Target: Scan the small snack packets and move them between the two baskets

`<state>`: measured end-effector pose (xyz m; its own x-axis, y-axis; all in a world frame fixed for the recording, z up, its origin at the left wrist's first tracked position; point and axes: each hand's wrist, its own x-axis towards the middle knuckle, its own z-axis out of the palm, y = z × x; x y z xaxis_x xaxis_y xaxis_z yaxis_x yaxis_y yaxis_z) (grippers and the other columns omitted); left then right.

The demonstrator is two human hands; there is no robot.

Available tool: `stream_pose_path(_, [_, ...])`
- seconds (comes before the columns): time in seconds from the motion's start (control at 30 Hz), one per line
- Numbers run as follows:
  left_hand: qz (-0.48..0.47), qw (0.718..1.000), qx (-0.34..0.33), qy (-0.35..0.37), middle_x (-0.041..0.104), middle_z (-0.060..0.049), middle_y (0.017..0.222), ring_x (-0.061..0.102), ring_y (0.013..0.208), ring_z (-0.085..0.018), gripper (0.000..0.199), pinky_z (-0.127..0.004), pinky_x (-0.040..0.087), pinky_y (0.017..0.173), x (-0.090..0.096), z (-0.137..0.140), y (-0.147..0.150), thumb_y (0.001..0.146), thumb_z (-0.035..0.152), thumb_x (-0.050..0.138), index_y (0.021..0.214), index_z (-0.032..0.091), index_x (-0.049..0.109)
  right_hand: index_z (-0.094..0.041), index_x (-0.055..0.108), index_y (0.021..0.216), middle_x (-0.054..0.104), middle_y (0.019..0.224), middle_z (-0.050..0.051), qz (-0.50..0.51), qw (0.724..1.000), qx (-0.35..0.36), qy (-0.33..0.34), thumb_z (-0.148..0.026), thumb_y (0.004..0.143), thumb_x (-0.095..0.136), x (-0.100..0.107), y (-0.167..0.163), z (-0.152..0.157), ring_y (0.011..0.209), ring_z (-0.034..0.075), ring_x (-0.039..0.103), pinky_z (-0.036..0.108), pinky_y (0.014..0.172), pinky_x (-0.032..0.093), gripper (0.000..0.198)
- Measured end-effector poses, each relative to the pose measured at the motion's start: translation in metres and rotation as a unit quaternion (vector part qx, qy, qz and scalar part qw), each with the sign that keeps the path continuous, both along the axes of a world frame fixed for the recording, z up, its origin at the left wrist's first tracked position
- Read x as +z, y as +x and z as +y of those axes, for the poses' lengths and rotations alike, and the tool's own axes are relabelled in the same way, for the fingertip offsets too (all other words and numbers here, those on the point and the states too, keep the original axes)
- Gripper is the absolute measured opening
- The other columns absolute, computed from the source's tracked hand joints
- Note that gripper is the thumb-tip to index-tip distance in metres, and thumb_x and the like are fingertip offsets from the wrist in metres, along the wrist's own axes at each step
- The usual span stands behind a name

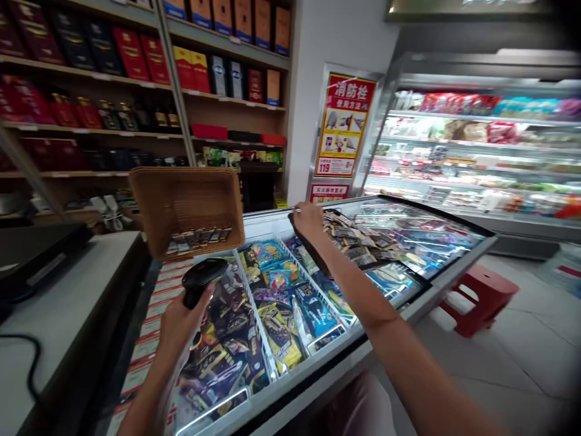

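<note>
My left hand [179,324] grips a black handheld barcode scanner [205,274], held over the left compartment of a chest freezer. Beneath it lie dark purple ice-cream packets [229,303]; yellow and blue ones [281,327] fill the compartment beside them, past a white wire divider [258,321]. My right hand [309,221] is closed around the black edge of the sliding freezer lid [313,248], at its far end. Several brown and gold packets [358,239] rest on top of the glass, just right of that hand. The fingertips of my right hand are hidden.
A brown basket [190,203] with small packets stands tilted at the freezer's far left corner. On the left is a counter [95,278] with a black device and cable. A red stool [483,297] is on the floor at right. Shelves of boxed bottles [131,54] rise behind.
</note>
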<state>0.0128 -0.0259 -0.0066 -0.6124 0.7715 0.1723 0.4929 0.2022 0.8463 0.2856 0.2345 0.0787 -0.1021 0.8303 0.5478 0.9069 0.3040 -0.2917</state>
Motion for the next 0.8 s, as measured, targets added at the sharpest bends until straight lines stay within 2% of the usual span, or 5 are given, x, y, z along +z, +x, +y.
stream_pose_path(0.17, [-0.052,0.997,0.056,0.016,0.061,-0.001,0.052,0.064,0.057,-0.027,0.06,-0.032,0.043,0.053,-0.008,0.002,-0.008,0.076,0.087,0.067,0.078,0.028,0.065,-0.022,0.08,0.126,0.076,0.139,0.012,-0.063,0.962,0.235,-0.121,-0.03,0.113,0.054,-0.043,-0.176,-0.013,0.126,0.028,0.071,0.034,0.1,0.054,0.03])
stream_pose_path(0.33, [-0.045,0.996,0.082,0.013,0.063,-0.002,0.053,0.069,0.063,-0.031,0.063,-0.034,0.043,0.057,-0.013,0.001,-0.009,0.076,0.09,0.064,0.079,0.028,0.068,-0.003,0.062,0.153,0.066,0.154,0.031,0.022,0.963,0.151,-0.22,-0.027,0.109,0.059,-0.071,-0.276,0.007,0.149,0.037,0.058,0.041,0.11,0.052,0.051])
stream_pose_path(0.47, [-0.044,0.995,0.082,0.026,0.068,-0.003,0.058,0.072,0.068,-0.031,0.062,-0.035,0.046,0.06,-0.016,-0.003,-0.007,0.082,0.089,0.063,0.083,0.027,0.071,-0.003,0.059,0.157,0.067,0.151,0.034,0.042,0.964,0.102,-0.244,-0.014,0.104,0.057,-0.077,-0.306,0.022,0.16,0.041,0.047,0.058,0.124,0.041,0.054])
stream_pose_path(0.6, [-0.037,0.995,0.085,0.026,0.069,-0.004,0.059,0.072,0.067,-0.031,0.06,-0.035,0.047,0.061,-0.016,-0.004,-0.005,0.081,0.087,0.064,0.084,0.028,0.072,-0.013,0.059,0.16,0.062,0.157,0.031,0.089,0.96,0.082,-0.252,-0.006,0.1,0.056,-0.084,-0.309,0.021,0.151,0.04,0.057,0.053,0.118,0.047,0.06])
stream_pose_path(0.8, [-0.045,0.996,0.074,0.018,0.066,-0.002,0.057,0.066,0.062,-0.028,0.06,-0.035,0.044,0.059,-0.014,-0.002,-0.002,0.08,0.088,0.064,0.081,0.028,0.07,-0.026,0.054,0.156,0.068,0.145,0.015,0.225,0.94,0.192,-0.17,-0.011,0.094,0.068,-0.084,-0.265,0.008,0.121,0.028,0.073,0.039,0.102,0.055,0.065])
